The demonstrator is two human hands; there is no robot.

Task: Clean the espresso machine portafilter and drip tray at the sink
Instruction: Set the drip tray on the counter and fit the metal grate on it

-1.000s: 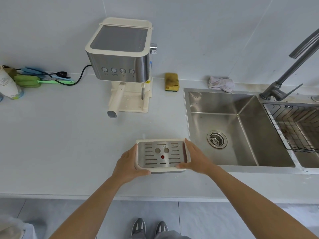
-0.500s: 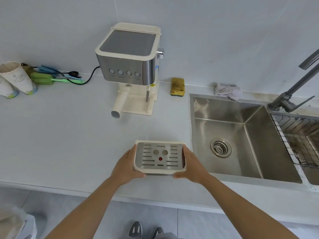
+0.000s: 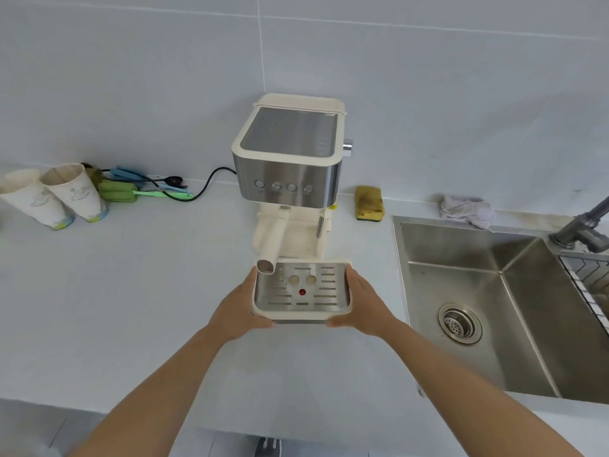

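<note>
Kitchen counter, at the espresso machine point(image 3: 288, 166): a person's left hand point(image 3: 239, 310) and right hand point(image 3: 364, 308) grasp the two sides of the cream drip tray point(image 3: 301, 305), thumbs hooked under its front edge. The tray is just in front of the machine's base. The portafilter point(image 3: 275, 240) sits in the machine, and its handle end overlaps the tray's far left corner. It is unclear whether the tray rests on the countertop point(image 3: 131, 291) or is lifted. The steel sink point(image 3: 494, 291) lies to the right, with a yellow sponge point(image 3: 369, 204) and a crumpled cloth point(image 3: 466, 211) by the wall.
</note>
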